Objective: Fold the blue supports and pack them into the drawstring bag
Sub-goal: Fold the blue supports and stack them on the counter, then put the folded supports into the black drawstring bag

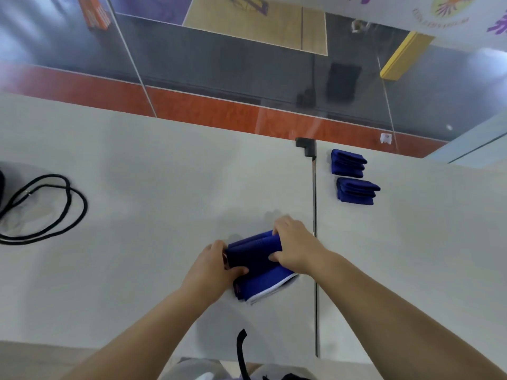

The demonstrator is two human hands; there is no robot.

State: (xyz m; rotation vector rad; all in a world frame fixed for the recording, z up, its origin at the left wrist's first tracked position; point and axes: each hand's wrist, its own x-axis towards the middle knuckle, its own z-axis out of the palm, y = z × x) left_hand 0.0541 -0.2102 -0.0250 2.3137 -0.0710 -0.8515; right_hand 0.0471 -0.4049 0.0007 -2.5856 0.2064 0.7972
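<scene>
A blue support (263, 283) with a white edge lies on the white table (137, 165), partly folded over itself. My left hand (211, 267) grips its left end, fingers curled on the fabric. My right hand (295, 246) grips the right end, thumb pressed on the dark upper layer. Two folded blue supports rest at the far right, one (348, 163) behind the other (356, 192). At the left edge lies the black drawstring cord (52, 207) of the bag (1, 187), which is mostly out of view.
A black seam with a bracket (306, 145) splits the table into two tops just right of my hands. A black strap (241, 352) hangs at the near edge. A glass wall stands beyond the table's far edge.
</scene>
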